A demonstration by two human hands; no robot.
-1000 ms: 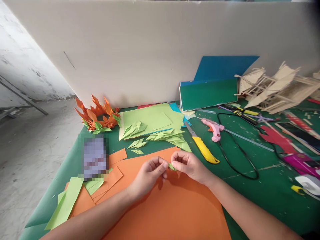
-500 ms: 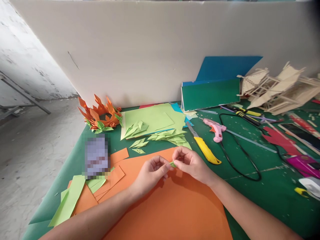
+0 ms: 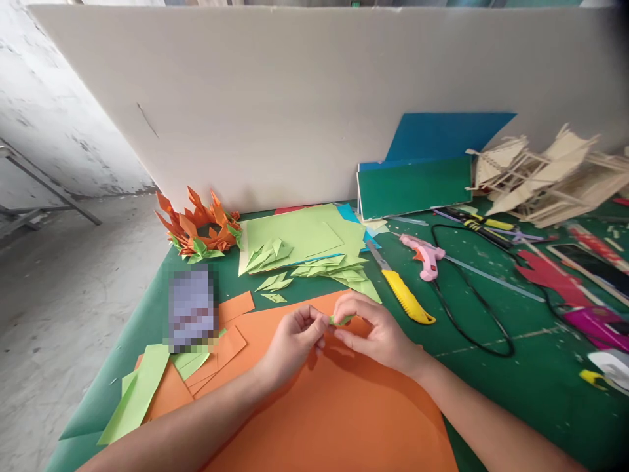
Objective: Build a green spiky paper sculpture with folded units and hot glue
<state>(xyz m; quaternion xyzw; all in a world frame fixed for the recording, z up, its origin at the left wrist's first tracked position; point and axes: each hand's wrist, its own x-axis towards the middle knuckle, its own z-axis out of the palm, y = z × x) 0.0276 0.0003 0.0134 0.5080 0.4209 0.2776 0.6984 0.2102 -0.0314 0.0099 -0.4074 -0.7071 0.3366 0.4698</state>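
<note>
Between the thumb and index finger of my left hand (image 3: 293,337) is one end of a small folded green paper piece (image 3: 343,320). My right hand (image 3: 377,333) is curled over its other end, with the thumb lowered a little away from it. Both hands hover over a large orange paper sheet (image 3: 344,406). Just beyond them lie folded green paper pieces (image 3: 334,265) in a pile, with a few loose ones (image 3: 275,283) to the left. My fingers hide part of the held piece.
An orange-and-green folded-paper ring (image 3: 199,229) stands back left. Cut paper strips (image 3: 137,393) lie left, beside a blurred-out object (image 3: 191,308). To the right are a yellow utility knife (image 3: 405,295) with its blade out, a pink glue gun (image 3: 427,255) with a black cord, and a wooden stick model (image 3: 545,177).
My right thumb has come away from the green piece and dropped lower, while the right fingers have shifted slightly left over it. My left hand keeps its pinch.
</note>
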